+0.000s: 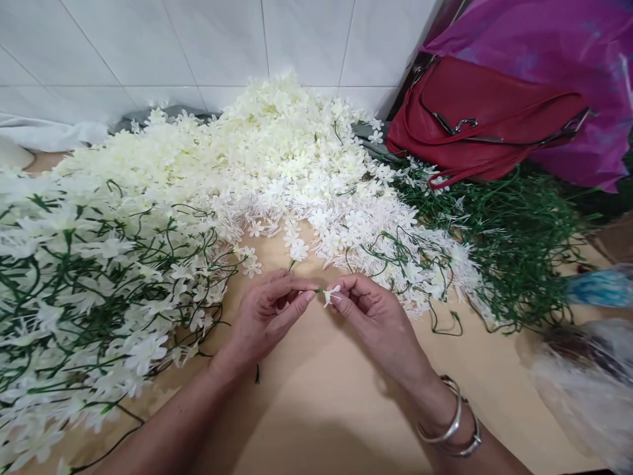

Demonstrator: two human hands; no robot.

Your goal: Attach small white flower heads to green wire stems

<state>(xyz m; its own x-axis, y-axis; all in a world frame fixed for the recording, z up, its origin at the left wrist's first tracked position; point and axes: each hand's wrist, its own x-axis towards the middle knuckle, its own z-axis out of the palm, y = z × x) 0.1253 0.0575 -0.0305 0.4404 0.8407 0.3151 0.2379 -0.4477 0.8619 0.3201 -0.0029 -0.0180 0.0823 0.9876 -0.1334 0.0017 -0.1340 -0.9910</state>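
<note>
Over the middle of the table my left hand [277, 310] pinches the green stem of an artificial flower, thumb against forefinger. Facing it, my right hand [370, 313] is closed at the fingertips on the white blossom [330, 296] of that same flower. The two hands are a short way apart, with the flower spanning the gap. Just beyond them lies a pile of loose white blossoms [281, 152]. To the left of my left hand spreads a heap of white flowers on green stems [113, 297].
Green stems [524, 237] lie heaped at the right, below a red handbag [494, 112] and a purple plastic bag [558, 39]. A clear plastic bag [583, 389] rests at the right edge of the wooden table [316, 402]. White wall tiles [222, 39] rise behind.
</note>
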